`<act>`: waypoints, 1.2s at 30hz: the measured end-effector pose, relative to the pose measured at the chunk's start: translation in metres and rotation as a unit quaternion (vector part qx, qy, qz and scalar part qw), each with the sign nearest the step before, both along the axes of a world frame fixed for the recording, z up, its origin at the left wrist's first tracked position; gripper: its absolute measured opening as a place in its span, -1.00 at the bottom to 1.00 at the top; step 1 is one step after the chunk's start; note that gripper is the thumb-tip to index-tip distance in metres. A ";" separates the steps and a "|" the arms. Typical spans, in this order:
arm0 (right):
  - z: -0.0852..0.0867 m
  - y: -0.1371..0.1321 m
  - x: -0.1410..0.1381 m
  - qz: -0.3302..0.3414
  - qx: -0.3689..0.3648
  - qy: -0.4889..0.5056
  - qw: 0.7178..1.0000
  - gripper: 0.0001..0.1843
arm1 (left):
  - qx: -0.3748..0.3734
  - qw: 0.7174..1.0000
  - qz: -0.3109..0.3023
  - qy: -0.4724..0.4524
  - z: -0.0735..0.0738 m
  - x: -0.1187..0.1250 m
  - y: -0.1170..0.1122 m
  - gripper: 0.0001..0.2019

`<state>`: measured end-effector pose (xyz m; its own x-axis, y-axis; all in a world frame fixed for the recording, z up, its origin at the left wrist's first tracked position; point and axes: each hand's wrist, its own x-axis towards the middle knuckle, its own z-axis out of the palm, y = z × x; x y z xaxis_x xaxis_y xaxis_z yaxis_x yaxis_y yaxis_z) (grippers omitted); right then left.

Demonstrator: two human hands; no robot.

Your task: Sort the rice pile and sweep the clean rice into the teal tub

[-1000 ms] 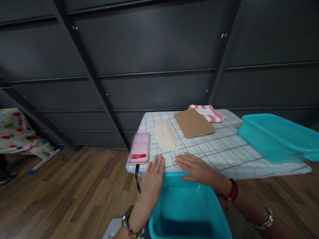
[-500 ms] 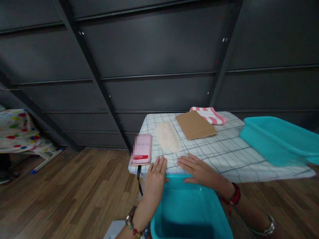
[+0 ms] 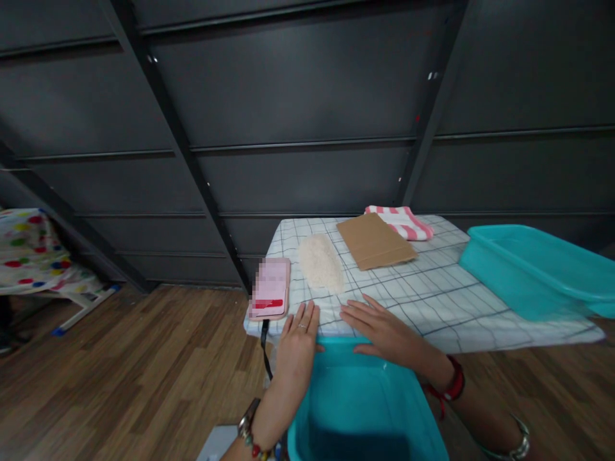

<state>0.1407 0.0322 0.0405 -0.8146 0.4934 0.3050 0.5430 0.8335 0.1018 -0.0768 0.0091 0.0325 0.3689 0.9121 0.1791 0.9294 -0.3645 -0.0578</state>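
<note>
My left hand lies flat at the table's front edge with its fingers stretched out, beside the rim of a turquoise basin. Across from it, my right hand rests with fingers extended over the cloth and its thumb apart, near the basin's far rim. Neither hand holds anything. Just beyond the fingertips a pale, grainy heap, perhaps rice or coarse flour, is spread on a white checked tablecloth. The near basin sits below the table edge, and its near end is cut off by the frame.
A pink phone with a dark strap lies at the table's left corner. Behind the heap are a piece of cardboard and a pink-striped towel. Another turquoise basin stands at the right. A dark panelled wall rises behind.
The whole scene has shifted very slightly left with the camera. Both hands keep their places by the basin and the heap looks the same.
</note>
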 end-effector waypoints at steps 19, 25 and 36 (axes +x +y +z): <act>0.000 0.004 0.003 0.019 0.029 -0.001 0.999 -0.43 | -0.013 1.000 0.011 -0.025 0.002 0.002 -0.003 -0.49; 0.007 0.003 0.002 0.014 0.002 0.022 1.000 -0.41 | -0.016 0.999 0.011 -0.025 0.003 0.002 -0.003 -0.50; -0.003 0.002 -0.002 0.008 0.009 0.018 1.000 -0.46 | -0.062 0.998 0.024 -0.024 0.012 0.004 -0.002 -0.48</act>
